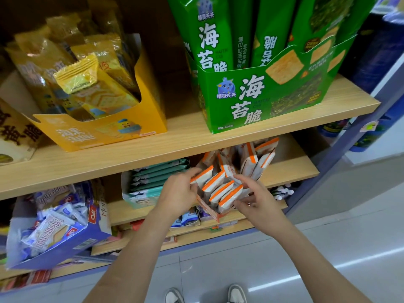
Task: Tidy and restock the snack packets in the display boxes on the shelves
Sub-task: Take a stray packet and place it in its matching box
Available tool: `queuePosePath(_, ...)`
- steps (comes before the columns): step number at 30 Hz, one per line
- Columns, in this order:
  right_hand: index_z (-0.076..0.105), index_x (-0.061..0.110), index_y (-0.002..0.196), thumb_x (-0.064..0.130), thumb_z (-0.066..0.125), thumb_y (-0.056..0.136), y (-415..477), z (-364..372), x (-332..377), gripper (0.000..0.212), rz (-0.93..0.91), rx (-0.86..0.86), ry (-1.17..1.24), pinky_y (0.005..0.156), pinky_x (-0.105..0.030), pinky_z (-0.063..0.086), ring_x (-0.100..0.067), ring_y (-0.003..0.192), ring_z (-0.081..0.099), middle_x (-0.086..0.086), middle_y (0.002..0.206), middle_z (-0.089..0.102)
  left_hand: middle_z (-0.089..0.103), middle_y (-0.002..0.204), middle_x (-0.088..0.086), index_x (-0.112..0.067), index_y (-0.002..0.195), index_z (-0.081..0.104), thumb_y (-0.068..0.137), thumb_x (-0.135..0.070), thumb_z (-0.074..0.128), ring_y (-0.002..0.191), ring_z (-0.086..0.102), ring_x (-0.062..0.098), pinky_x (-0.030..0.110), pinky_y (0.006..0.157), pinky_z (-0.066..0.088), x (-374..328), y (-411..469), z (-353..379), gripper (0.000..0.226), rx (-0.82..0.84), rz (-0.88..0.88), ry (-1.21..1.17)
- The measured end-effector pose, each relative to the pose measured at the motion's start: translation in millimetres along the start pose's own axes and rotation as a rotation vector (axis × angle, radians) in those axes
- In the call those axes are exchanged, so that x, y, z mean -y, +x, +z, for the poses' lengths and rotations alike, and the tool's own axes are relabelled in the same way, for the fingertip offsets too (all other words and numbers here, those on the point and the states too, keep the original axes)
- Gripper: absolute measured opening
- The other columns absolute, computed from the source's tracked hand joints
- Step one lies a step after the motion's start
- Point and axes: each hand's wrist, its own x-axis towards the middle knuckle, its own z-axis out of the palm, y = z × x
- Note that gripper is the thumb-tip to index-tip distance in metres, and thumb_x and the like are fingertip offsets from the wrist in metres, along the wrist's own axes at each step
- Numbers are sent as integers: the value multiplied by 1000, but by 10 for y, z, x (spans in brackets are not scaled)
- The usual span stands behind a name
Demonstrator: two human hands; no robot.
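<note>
An orange-and-white display box (210, 212) stands on the second shelf, tipped toward me. It holds several white packets with orange tops (220, 189) standing in rows. My left hand (178, 194) grips the box's left side, fingers curled over the front packets. At the right side my right hand (254, 199) curls round the box and the nearest packet. More of the same packets (258, 158) stand behind, further back on that shelf.
Teal packets fill a pale box (150, 182) left of my hands. A purple wafer box (59, 232) sits lower left. On the upper shelf (175, 147) stand a yellow box (98, 130) and a green seaweed-snack box (258, 99). Grey floor lies below.
</note>
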Motion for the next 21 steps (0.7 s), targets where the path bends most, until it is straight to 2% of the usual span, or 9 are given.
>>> queuePosePath(2, 51, 44, 130, 14, 64, 94, -38, 15, 42, 49, 98, 9, 245, 68, -17, 53, -4, 96, 64, 7, 128, 53, 68, 115, 2, -24, 130, 60, 92, -12, 57, 103, 54, 18, 26, 81, 43, 21, -53, 67, 41, -86, 15, -13)
queuePosePath(4, 51, 49, 129, 20, 63, 95, -64, 39, 54, 46, 160, 15, 338, 77, -26, 58, -10, 109, 63, 11, 129, 53, 69, 112, -3, -22, 122, 67, 90, -13, 59, 100, 49, 12, 22, 76, 36, -2, -83, 57, 34, -243, -13, -39)
queuePosePath(6, 45, 50, 135, 27, 63, 95, -93, 76, 72, 50, 153, 20, 269, 84, -31, 58, -11, 114, 60, 11, 134, 47, 71, 105, -5, -23, 114, 71, 90, -16, 61, 89, 53, 8, 22, 69, 39, -63, -118, 7, 27, -352, -57, -102)
queuePosePath(9, 38, 47, 141, 37, 63, 93, -100, 100, 110, 55, 47, -33, 15, 98, -39, 52, -12, 124, 50, 9, 142, 37, 71, 92, -7, -22, 104, 74, 89, -13, 63, 73, 60, 4, 28, 66, 54, -150, -191, -94, 21, -466, -60, -264)
queuePosePath(12, 35, 42, 144, 41, 61, 92, -129, 70, 190, 58, 4, -120, -63, 101, -37, 48, -13, 129, 43, 7, 143, 35, 68, 91, -8, -13, 99, 75, 86, -2, 65, 77, 62, 5, 21, 70, 55, -165, -363, -185, 19, -597, 170, -285)
queuePosePath(14, 38, 40, 143, 37, 64, 91, -184, 24, 245, 58, -60, -185, -135, 103, -39, 46, -13, 131, 40, 8, 141, 37, 69, 94, -2, -8, 98, 73, 88, 0, 62, 85, 62, 5, 13, 75, 52, -185, -542, -279, 17, -626, 314, -226)
queuePosePath(16, 39, 41, 143, 29, 70, 89, -263, -42, 365, 64, -190, -204, -226, 105, -39, 44, -13, 132, 36, 11, 141, 37, 69, 98, 1, -7, 99, 72, 89, -2, 60, 91, 61, 4, 13, 79, 51, -202, -698, -409, 17, -618, 426, -120)
queuePosePath(19, 26, 50, 146, 23, 74, 86, -361, -40, 654, 81, -384, -42, -339, 106, -30, 35, -7, 136, 27, 21, 149, 28, 67, 102, -4, -16, 103, 66, 91, -5, 55, 96, 61, 7, 25, 80, 53, -242, -847, -617, 20, -526, 541, -84)
queuePosePath(21, 17, 57, 146, 22, 74, 86, -339, 70, 789, 89, -461, 78, -374, 106, -29, 31, -7, 138, 25, 23, 153, 22, 64, 103, -10, -22, 102, 62, 91, -6, 54, 96, 61, 9, 28, 81, 50, -292, -886, -730, 21, -460, 587, -119)
